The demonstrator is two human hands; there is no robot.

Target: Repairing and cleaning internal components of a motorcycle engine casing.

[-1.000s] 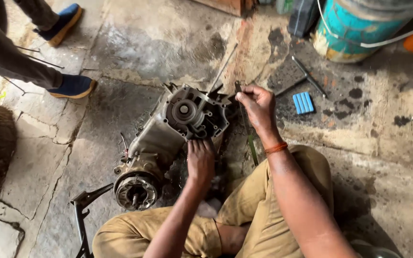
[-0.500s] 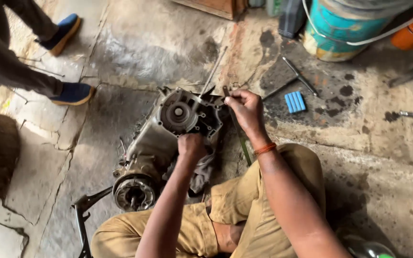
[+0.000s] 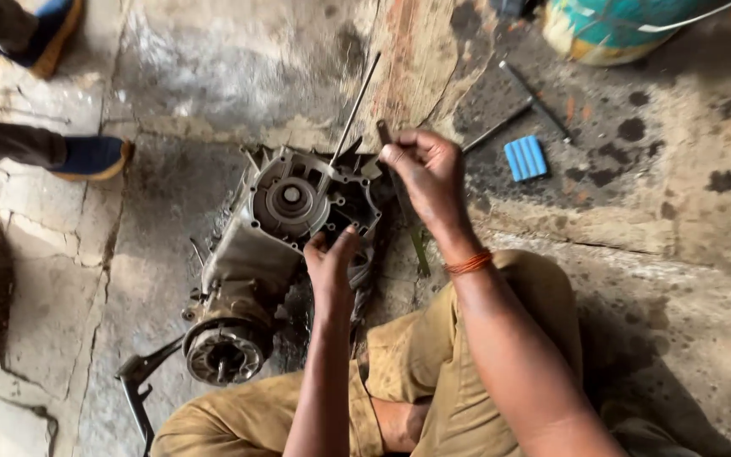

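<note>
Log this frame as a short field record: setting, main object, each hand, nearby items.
setting: stained concrete floor, person seated on it in tan trousers
main object: grimy metal engine casing lying on the floor, round opening facing up
left hand: resting on the casing's near edge, nothing visibly gripped
right hand: raised beside the casing, pinching a small dark part; orange wrist band
thin rod: sticking up out of the casing
nearby: blue ribbed block, long tools, teal drum
bystander: blue shoe at left
</note>
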